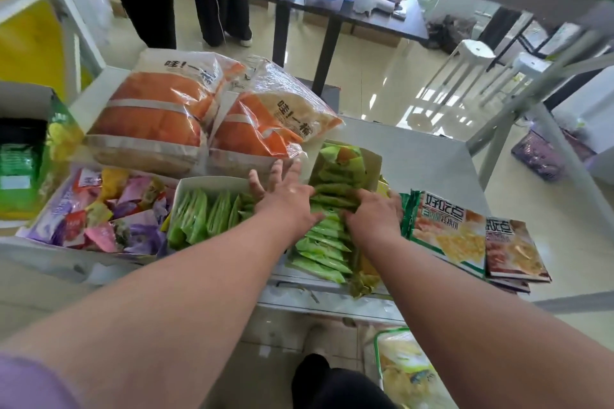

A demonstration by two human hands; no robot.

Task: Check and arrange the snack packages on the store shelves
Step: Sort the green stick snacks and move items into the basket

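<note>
Status: arrangement in progress, judged partly complete. The row of small green foil snack sachets [327, 236] stands on edge in an open cardboard display tray [373, 161] near the front edge of the white store shelf [415, 156]. The left hand [285, 192] lies flat against the row's left side, fingers [277, 173] straight and spread, reaching toward the 2 large orange-and-white bagged snack packs [156, 116] behind. The right hand [373, 212] rests on the row's right side; its fingers appear curled down into the sachets, but whether they pinch any cannot be told. The sachets at the tray's front fan out unevenly and need squaring. A second white tray of green sachets [206, 212] just to the left looks loosely ordered. The box of mixed purple, pink and red sweets [99, 216] remains jumbled. The flat corn-print packets [448, 232] to the right lie overlapped, near the shelf edge, and appear not yet aligned.
</note>
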